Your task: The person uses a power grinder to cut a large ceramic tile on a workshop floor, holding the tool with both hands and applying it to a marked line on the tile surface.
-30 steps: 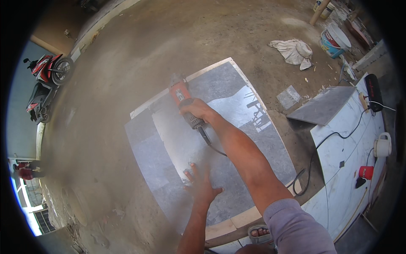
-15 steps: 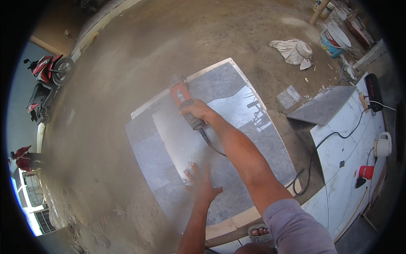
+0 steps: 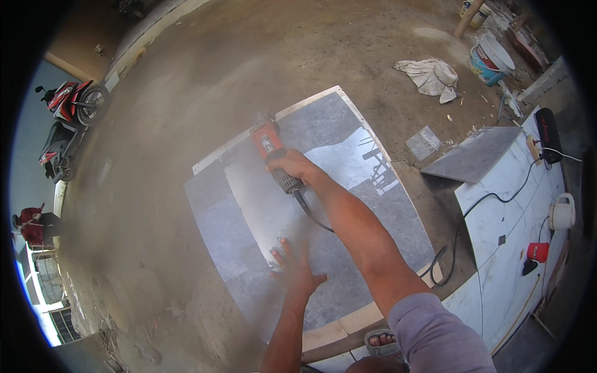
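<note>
My right hand (image 3: 291, 164) is wrapped around the dark rear body of a red-and-black corded angle grinder (image 3: 267, 138). The tool's front end is at the far edge of a large grey tile (image 3: 348, 267), where dust blurs it and hides the disc. Lower down, my left hand (image 3: 298, 273) lies with fingers spread, pressing on the tile beside a pale, dusty strip (image 3: 249, 199). From the grinder, a black cord (image 3: 316, 217) runs back beneath my right forearm.
Pale-edged boards or tiles lie under the grey tile. At right are a leaning grey tile (image 3: 472, 155), white marbled tiles (image 3: 504, 217), a white mug (image 3: 562, 212) and a red cup (image 3: 538, 252). A bucket (image 3: 491, 61) and cloth (image 3: 432, 76) lie beyond; motorcycles (image 3: 71, 102) and a person (image 3: 34, 225) are left.
The grinder and my right hand have shifted very slightly to the right. My left hand stays in place. The person at far left has moved slightly.
</note>
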Demonstrator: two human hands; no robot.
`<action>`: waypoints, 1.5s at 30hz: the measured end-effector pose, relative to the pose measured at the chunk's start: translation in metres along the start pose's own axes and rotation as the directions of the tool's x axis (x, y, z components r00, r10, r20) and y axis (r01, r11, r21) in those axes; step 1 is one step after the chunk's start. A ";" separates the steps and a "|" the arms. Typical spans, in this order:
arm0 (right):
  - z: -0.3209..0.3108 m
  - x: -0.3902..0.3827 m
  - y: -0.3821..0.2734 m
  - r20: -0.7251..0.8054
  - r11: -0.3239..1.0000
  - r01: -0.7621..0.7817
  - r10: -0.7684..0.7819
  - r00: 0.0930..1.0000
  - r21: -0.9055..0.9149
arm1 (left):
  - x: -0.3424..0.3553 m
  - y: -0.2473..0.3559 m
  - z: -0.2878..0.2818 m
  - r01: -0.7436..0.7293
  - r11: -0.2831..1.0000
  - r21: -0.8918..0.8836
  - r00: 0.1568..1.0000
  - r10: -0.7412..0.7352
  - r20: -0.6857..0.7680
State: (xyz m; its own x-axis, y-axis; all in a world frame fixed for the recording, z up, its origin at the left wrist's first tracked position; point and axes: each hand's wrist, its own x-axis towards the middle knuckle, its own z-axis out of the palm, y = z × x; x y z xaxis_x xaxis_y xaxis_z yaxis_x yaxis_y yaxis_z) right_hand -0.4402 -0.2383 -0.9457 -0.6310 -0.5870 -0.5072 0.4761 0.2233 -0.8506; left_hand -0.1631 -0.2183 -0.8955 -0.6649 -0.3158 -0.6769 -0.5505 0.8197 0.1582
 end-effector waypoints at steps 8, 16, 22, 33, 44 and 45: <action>0.000 -0.008 0.000 0.031 0.999 -0.041 0.040 0.999 0.015 | 0.001 -0.001 0.001 0.005 1.000 -0.003 1.000 -0.005 0.005; -0.001 -0.012 0.005 0.021 1.000 -0.012 0.012 1.000 0.001 | 0.000 0.000 0.001 -0.003 1.000 -0.011 1.000 0.003 0.001; 0.000 -0.020 0.002 0.028 0.999 -0.043 0.043 0.999 -0.006 | 0.000 -0.002 0.002 -0.004 1.000 -0.005 1.000 0.004 -0.003; -0.001 -0.031 0.006 0.022 1.000 -0.015 0.016 1.000 -0.022 | 0.000 -0.001 0.000 0.000 1.000 -0.007 1.000 0.000 0.006; -0.001 -0.039 0.012 0.003 1.000 -0.019 0.019 1.000 -0.004 | 0.003 -0.002 0.004 0.004 1.000 0.007 1.000 -0.004 -0.005; -0.001 -0.041 0.012 0.003 1.000 -0.019 0.019 1.000 -0.004 | 0.002 -0.002 0.004 0.004 1.000 0.007 1.000 -0.004 -0.004</action>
State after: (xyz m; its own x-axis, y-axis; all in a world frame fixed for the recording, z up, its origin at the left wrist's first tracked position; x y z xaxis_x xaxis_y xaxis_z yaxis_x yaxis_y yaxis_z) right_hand -0.4094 -0.2107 -0.9353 -0.6199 -0.5853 -0.5227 0.4852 0.2376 -0.8415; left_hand -0.1616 -0.2186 -0.9000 -0.6649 -0.3210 -0.6744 -0.5494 0.8219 0.1504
